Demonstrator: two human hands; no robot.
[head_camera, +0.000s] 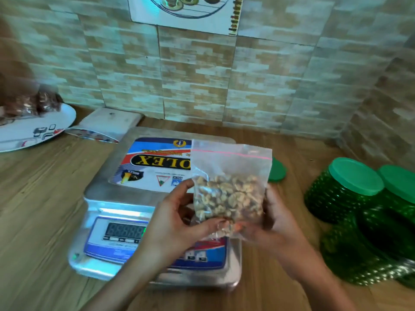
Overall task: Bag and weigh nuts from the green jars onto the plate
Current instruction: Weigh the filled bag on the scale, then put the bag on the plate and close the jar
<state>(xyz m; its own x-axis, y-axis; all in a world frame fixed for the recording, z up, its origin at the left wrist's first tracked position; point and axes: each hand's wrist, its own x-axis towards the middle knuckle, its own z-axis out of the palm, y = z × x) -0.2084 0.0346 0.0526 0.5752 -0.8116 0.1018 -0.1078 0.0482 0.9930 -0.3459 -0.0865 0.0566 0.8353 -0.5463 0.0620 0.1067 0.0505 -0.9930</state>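
Observation:
I hold a clear zip bag of pale nuts (229, 196) upright above the weighing scale (143, 198). My left hand (177, 223) grips the bag's lower left side and bottom. My right hand (274, 221) supports it from behind on the right. The bag's pink zip strip runs across its top. Green jars (343, 189) stand at the right, two with green lids on, and one nearer jar (368, 243) looks open. At the far left a white plate (36, 131) carries a bag of brown nuts (33, 104).
A loose green lid (277, 170) lies on the wooden table behind the bag. A white block (110, 120) and a flat packet (92, 134) sit between plate and scale. A tiled wall closes the back.

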